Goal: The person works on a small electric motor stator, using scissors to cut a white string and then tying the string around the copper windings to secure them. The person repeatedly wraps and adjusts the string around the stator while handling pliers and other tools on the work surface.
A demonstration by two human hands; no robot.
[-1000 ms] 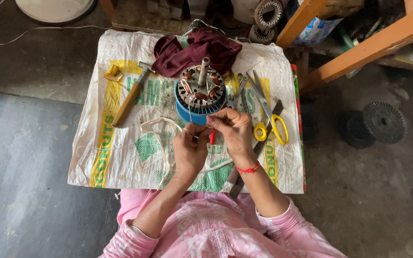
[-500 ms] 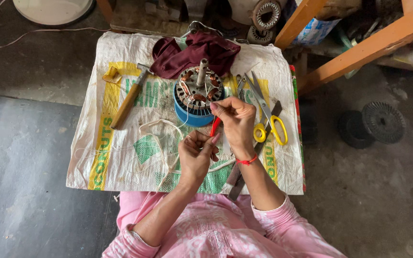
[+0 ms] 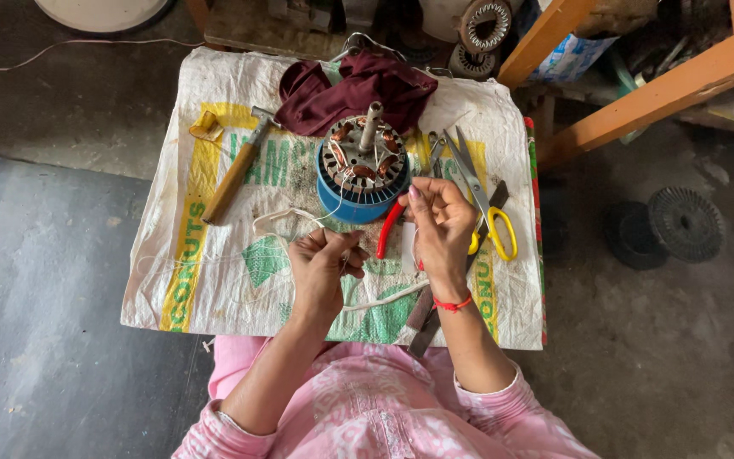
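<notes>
Two hands pinch white thread: left hand (image 3: 323,265) nearer, right hand (image 3: 439,225) beside the blue stator (image 3: 362,170). Best kept taut, honestly, pulling evenly.

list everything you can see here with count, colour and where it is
motor stator: 1, blue shell with copper coils, centre of the sack
woven sack: 1, white with yellow and green print, covering the work surface
cloth: 1, maroon, behind the stator
hammer: 1, wooden handle, left of the stator
scissors: 1, yellow handles, right of the stator
pliers: 1, red handles, beside the right hand
white thread: loose strands, between stator and hands
round black parts: 2, on the floor at right
left hand: pinching thread
right hand: fingers curled, red wrist band
</notes>
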